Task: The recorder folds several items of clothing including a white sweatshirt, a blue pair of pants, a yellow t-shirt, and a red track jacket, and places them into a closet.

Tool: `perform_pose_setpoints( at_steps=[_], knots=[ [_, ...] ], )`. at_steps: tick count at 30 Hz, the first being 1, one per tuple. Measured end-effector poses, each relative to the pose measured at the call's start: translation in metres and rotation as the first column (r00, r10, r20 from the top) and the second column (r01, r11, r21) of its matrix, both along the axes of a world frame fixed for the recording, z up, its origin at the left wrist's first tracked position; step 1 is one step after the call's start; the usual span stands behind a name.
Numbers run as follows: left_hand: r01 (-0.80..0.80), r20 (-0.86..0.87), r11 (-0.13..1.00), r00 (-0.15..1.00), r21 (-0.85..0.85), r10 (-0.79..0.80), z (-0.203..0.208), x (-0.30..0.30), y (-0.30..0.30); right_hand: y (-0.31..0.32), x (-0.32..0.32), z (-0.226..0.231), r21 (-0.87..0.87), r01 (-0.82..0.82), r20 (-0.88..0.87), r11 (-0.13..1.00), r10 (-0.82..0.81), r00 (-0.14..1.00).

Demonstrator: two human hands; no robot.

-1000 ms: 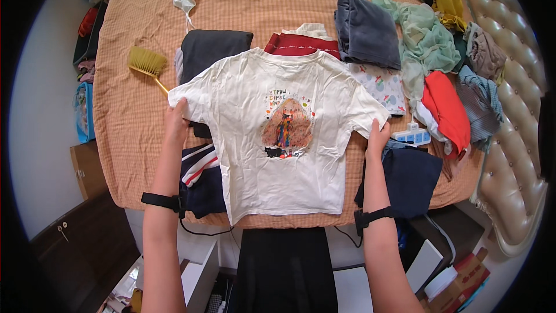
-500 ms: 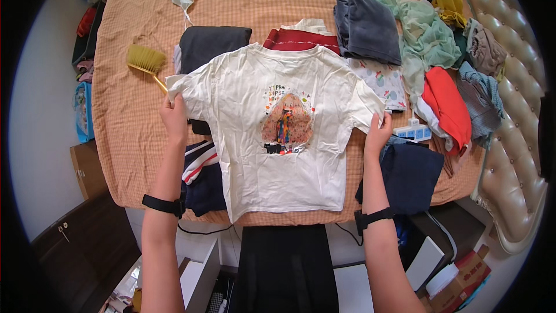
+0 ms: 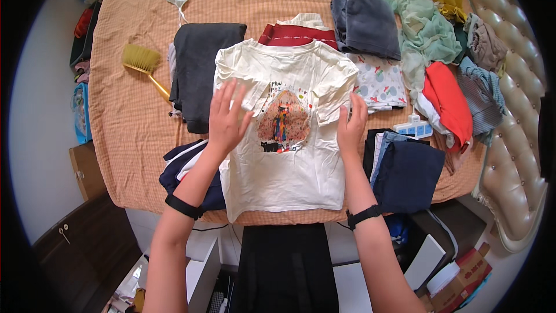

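A white T-shirt (image 3: 284, 179) with a printed long-haired figure and a black cat lies spread in front of me, its hem near the bed's front edge. Both its sleeves are turned inward over the body. My left hand (image 3: 227, 117) is over the shirt's left side by the folded sleeve, fingers spread. Along the right side, by the other sleeve, my right hand (image 3: 352, 123) has its fingers extended and holds nothing. Behind the collar is a red and cream knit garment (image 3: 298, 36), partly covered by the shirt.
Dark grey folded clothing (image 3: 205, 69) and a yellow-bristled brush (image 3: 142, 59) lie to the left. Navy folded clothes (image 3: 410, 175), a power strip (image 3: 414, 128), a grey-blue folded garment (image 3: 366, 23) and a red garment (image 3: 447, 104) lie right. A tufted headboard (image 3: 509, 81) borders the right.
Both sleeves, stretched outward before, now lie folded inward on the shirt. My hands have let go of them and moved in toward the middle.
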State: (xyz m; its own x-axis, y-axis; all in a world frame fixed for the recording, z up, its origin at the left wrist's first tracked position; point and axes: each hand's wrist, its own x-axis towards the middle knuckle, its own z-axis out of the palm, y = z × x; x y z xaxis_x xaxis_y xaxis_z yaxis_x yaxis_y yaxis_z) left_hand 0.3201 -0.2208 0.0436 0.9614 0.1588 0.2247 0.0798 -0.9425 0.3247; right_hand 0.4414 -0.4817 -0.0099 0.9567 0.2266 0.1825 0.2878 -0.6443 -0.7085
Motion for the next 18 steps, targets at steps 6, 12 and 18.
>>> perform_pose_setpoints(
  at_steps=[6,12,18],
  knots=[
    [-0.02,-0.217,0.987,0.975,0.161,0.055,-0.036,0.013,0.021,0.013,0.022,-0.023,-0.37,-0.16,0.02,0.915,0.18,0.984],
    [-0.036,-0.183,0.98,0.98,0.194,0.073,-0.044,0.022,0.023,0.019,0.027,-0.036,-0.323,-0.117,0.019,0.939,0.13,0.991],
    [-0.096,-0.173,0.979,0.977,0.18,0.127,-0.058,0.04,0.025,0.03,0.032,-0.044,-0.404,-0.131,0.031,0.905,0.157,0.987]
  ],
)
